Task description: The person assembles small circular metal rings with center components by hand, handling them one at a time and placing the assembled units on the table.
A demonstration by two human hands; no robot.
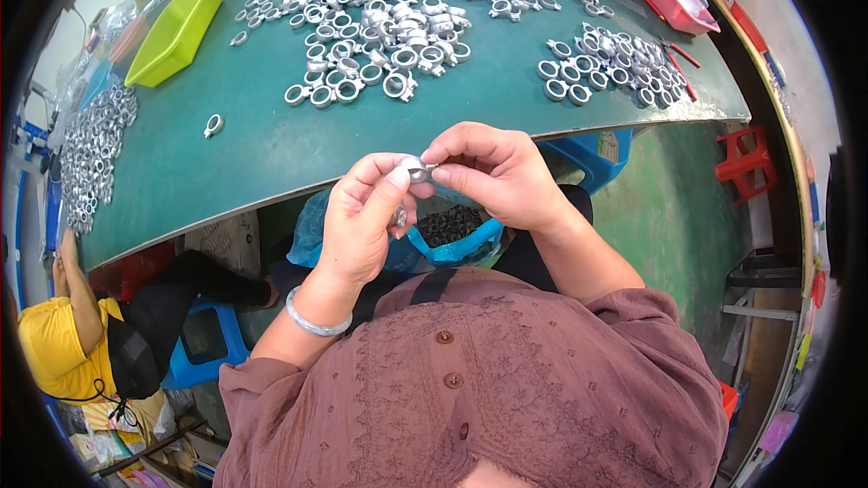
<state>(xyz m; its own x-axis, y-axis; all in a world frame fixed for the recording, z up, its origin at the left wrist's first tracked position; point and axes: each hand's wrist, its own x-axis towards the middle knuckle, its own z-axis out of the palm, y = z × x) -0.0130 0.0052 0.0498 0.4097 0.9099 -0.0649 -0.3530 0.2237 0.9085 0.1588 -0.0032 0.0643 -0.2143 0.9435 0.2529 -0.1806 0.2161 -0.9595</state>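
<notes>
A: The green table (258,149) is filling twelve o'clock. Where is risk arising?

B: At five o'clock, the blue plastic bag (470,248) is gaping. Above, the left hand (360,217) is pinching the silver ring clamp (414,171), the right hand (508,177) its three-o'clock side; a slackening pinch could be dropping it.

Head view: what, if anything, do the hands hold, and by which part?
Left hand: a silvery ring by its curved band, and another metal piece, part unclear. Right hand: pinching at the ring's side, part hidden.
</notes>
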